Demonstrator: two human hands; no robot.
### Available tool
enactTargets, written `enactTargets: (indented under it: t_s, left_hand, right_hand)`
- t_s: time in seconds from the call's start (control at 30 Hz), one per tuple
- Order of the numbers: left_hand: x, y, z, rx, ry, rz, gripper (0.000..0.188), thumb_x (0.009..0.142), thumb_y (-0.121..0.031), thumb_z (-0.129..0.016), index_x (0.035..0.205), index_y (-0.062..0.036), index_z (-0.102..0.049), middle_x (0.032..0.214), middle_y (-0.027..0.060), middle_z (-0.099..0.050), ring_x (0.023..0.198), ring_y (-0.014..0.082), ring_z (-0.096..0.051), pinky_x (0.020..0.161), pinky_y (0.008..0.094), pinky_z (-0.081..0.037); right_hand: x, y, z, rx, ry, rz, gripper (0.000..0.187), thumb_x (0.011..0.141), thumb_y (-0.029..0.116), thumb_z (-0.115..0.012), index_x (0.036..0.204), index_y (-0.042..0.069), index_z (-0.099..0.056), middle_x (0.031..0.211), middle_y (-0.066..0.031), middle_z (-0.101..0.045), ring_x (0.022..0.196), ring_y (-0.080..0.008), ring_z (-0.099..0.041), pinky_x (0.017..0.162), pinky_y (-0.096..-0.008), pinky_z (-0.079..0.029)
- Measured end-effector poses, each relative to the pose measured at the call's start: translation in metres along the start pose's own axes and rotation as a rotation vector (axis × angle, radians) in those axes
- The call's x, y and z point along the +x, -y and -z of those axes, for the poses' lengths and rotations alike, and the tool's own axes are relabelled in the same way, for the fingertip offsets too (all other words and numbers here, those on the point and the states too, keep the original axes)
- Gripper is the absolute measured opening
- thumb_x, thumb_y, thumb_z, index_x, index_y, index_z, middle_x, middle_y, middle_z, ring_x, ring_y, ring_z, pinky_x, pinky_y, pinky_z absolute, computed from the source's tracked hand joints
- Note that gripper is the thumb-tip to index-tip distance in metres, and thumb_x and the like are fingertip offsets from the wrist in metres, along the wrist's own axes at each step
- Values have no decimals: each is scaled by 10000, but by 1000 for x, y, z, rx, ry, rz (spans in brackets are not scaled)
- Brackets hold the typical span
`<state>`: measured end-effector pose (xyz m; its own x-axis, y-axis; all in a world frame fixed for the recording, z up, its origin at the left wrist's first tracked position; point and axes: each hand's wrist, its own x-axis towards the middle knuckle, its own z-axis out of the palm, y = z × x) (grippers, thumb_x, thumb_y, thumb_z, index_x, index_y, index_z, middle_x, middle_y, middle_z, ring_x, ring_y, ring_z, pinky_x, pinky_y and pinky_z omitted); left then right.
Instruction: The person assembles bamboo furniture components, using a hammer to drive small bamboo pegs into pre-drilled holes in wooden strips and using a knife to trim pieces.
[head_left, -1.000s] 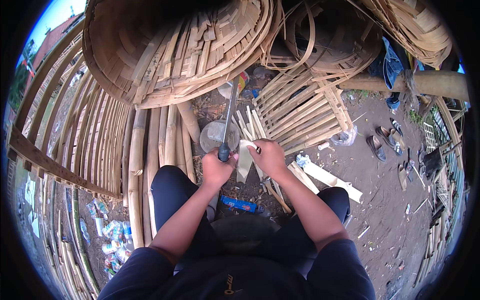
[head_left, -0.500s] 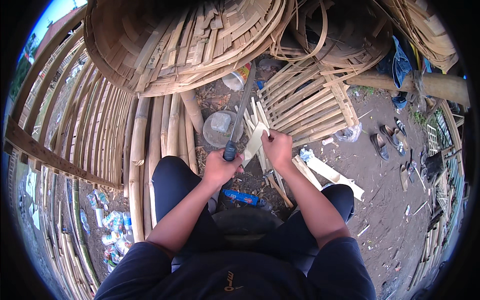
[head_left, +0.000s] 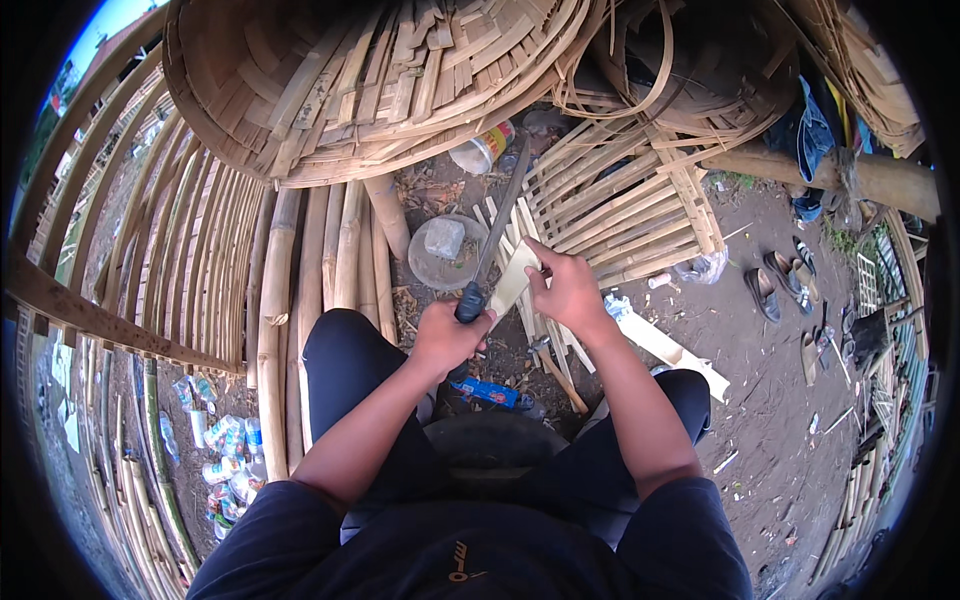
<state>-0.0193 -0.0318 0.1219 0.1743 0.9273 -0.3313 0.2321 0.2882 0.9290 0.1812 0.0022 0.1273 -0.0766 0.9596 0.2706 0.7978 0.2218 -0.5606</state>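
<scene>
My left hand (head_left: 448,338) is closed round the black handle (head_left: 470,303) of a long knife. Its dark blade (head_left: 506,210) points up and away from me. Against the thumb of that hand rests the lower end of a pale, flat bamboo strip (head_left: 514,281), which slants up to the right beside the blade. The thumb and forefinger of my right hand (head_left: 570,292) are at the strip's upper end, the forefinger stretched along its tip. Several thin bamboo slats (head_left: 543,325) lie on the ground below.
A round dish with a grey stone (head_left: 444,238) lies beyond my hands. Large woven bamboo baskets (head_left: 400,90) hang over the far side. Bamboo poles (head_left: 283,330) line the left, a slatted bamboo panel (head_left: 620,215) the right. A hatchet-like tool (head_left: 560,375) and blue packet (head_left: 490,392) lie between my legs.
My right hand has shifted slightly right, and its forefinger is straighter on the strip's end. The knife and my left hand have moved a little to the right.
</scene>
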Motion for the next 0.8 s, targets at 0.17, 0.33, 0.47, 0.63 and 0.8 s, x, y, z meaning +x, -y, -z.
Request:
enactTargets:
  t_s: [0.17, 0.33, 0.47, 0.63, 0.8]
  left_hand:
    - [1, -1, 3, -58, -20, 29, 269, 867, -248, -690, 817, 11, -639, 605, 32, -593, 482, 89, -563, 420, 247, -410]
    - [-3, -7, 0, -166, 27, 14, 328, 871, -308, -688, 788, 5, -634, 596, 33, -593, 466, 90, -562, 415, 243, -413]
    - [-4, -9, 7, 25, 68, -14, 368, 875, -339, -678, 726, -9, -611, 562, 31, -576, 447, 96, -549, 420, 255, -418]
    - [-2, -2, 11, 185, 91, -60, 437, 886, -380, -655, 668, -11, -566, 511, 20, -522, 431, 97, -524, 421, 279, -403]
    - [-3, 2, 10, 191, 66, -74, 462, 881, -388, -648, 653, 6, -572, 489, 27, -509, 436, 104, -521, 437, 303, -409]
  right_hand:
    - [5, -9, 11, 65, 93, 2, 423, 807, 80, -693, 1222, 86, -615, 814, -227, -644, 735, -334, -658, 712, -367, -512]
    - [12, -36, -1, 366, 104, -45, 329, 846, 92, -697, 1151, -13, -628, 870, -166, -701, 752, -152, -654, 713, -292, -500]
    - [14, -43, -9, 381, 83, -128, 255, 859, 135, -700, 1018, -61, -659, 853, -142, -713, 735, -110, -641, 679, -273, -498]
    - [16, -34, -11, 297, 76, -193, 249, 857, 183, -710, 929, -54, -685, 766, -130, -707, 668, -102, -639, 636, -265, -494]
    - [17, -29, -12, 258, 48, -169, 237, 851, 185, -713, 916, -41, -691, 760, -135, -702, 657, -111, -643, 629, -269, -493]
